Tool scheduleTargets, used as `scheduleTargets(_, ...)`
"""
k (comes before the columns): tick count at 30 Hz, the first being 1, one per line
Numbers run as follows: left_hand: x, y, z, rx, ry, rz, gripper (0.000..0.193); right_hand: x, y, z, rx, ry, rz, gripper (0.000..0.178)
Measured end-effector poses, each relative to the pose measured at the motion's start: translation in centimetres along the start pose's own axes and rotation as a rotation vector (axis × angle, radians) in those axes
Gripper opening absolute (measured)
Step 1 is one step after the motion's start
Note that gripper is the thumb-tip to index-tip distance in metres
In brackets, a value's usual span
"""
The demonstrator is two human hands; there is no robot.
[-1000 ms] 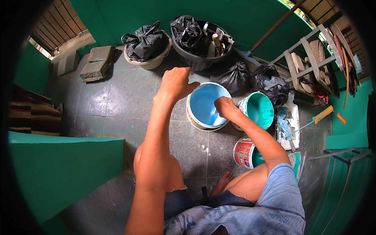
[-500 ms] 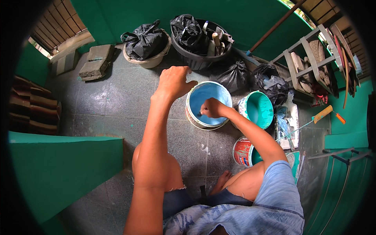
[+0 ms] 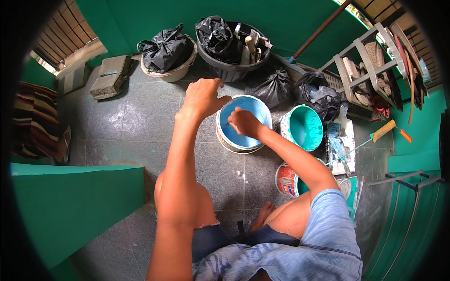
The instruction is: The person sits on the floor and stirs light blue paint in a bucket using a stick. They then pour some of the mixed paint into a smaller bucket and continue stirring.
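Observation:
A white bucket (image 3: pixel 221 136) with blue paint on its inner wall stands on the floor in front of me. My right hand (image 3: pixel 246 122) is over its mouth, fingers curled and closed; whatever they hold is hidden beneath the hand. Beside the bucket's left rim hangs my left hand (image 3: pixel 202 97), wrist bent. Its thumb is stretched toward the rim, apart from the forefinger, and nothing shows between them; the other fingers are mostly hidden. I cannot tell whether the thumb touches the rim.
Right of it are a bucket with green paint (image 3: pixel 304 127), a red-labelled paint bucket (image 3: pixel 286 179) and a paint roller (image 3: pixel 384 130). Behind stand a black tub (image 3: pixel 229 72), a pale basin (image 3: pixel 168 77) and black bags (image 3: pixel 274 89). A green ledge (image 3: pixel 79 201) is at left.
My right hand has risen a little and shifted toward the bucket's left inner side. The left hand stays by the rim. The whole view has shifted slightly.

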State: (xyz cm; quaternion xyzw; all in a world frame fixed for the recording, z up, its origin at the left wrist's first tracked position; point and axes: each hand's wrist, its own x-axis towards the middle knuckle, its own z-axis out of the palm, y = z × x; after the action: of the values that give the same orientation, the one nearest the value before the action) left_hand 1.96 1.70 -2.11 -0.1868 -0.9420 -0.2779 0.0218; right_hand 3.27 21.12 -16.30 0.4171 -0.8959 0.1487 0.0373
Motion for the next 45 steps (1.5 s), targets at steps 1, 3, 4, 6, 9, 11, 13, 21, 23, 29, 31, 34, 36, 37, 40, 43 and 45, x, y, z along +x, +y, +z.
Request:
scheduleTargets(1, 0.1, 0.0, 0.0, 0.002, 0.0, -0.004, 0.04, 0.0, 0.7, -0.2, -0.12, -0.047, 0.026, 0.005)
scheduleTargets(3, -0.1, -0.2, -0.2, 0.0, 0.011, 0.003, 0.04, 0.1, 1.4, -0.8, -0.35, -0.142, 0.072, 0.004)
scheduleTargets(4, -0.2, -0.2, -0.3, -0.001, 0.017, 0.007, 0.04, -0.5, 2.0, -1.0, -0.376, -0.17, 0.135, 0.004)
scheduleTargets(6, -0.1, 0.4, -0.9, 0.02, -0.04, -0.025, 0.04, -2.2, 2.9, -1.5, -0.365, -0.177, 0.273, 0.008)
scheduleTargets(9, -0.2, -0.2, -0.9, 0.041, -0.059, -0.037, 0.04, -2.7, 2.1, -2.7, -0.172, -0.478, 0.414, 0.01)
scheduleTargets(11, -0.1, -0.4, -0.7, 0.04, -0.054, -0.031, 0.04, -2.4, 1.3, -3.6, -0.019, -0.626, 0.431, 0.012)
scheduleTargets(13, 0.1, 0.0, -0.5, 0.03, -0.05, -0.03, 0.04, -1.9, 0.9, -3.6, 0.148, -0.638, 0.376, 0.014)
scheduleTargets(21, 0.3, 0.3, -0.6, 0.042, -0.081, -0.047, 0.041, -2.6, 2.1, -3.6, -0.167, -0.158, 0.438, 0.011)
scheduleTargets(23, 0.1, 0.1, -0.6, 0.027, -0.053, -0.038, 0.038, -2.4, 1.5, -3.5, -0.151, -0.472, 0.436, 0.011)
scheduleTargets(29, 0.2, 0.1, -0.3, -0.02, -0.021, -0.023, 0.035, -2.0, 0.7, -2.8, 0.404, -0.206, 0.442, 0.016)
scheduleTargets(31, 0.2, 0.4, -0.5, -0.027, -0.041, -0.038, 0.035, -1.4, 0.8, -2.4, 0.33, 0.017, 0.547, 0.016)
scheduleTargets(34, 0.2, 0.6, -0.6, -0.026, -0.044, -0.037, 0.035, -2.6, 2.3, -2.1, -0.059, -0.006, 0.401, 0.013)
scheduleTargets(36, -0.1, 0.4, -0.7, -0.008, -0.034, -0.05, 0.035, -2.6, 1.9, -2.5, -0.11, -0.227, 0.444, 0.014)
scheduleTargets(37, -0.2, 0.2, -0.8, 0.001, -0.029, -0.056, 0.035, -2.4, 1.7, -2.6, -0.07, -0.334, 0.426, 0.013)
scheduleTargets(40, -0.1, 0.6, -1.1, 0.032, -0.095, -0.068, 0.042, -2.6, 1.3, -2.7, 0.163, -0.422, 0.404, 0.013)
scheduleTargets(43, 0.0, 0.7, -1.1, 0.028, -0.079, -0.045, 0.043, -2.7, 1.6, -2.0, 0.614, -0.025, 0.388, 0.014)
scheduleTargets(45, 0.0, 0.6, -1.2, 0.029, -0.089, -0.057, 0.043, -2.0, 1.1, -2.4, 0.243, -0.024, 0.371, 0.015)
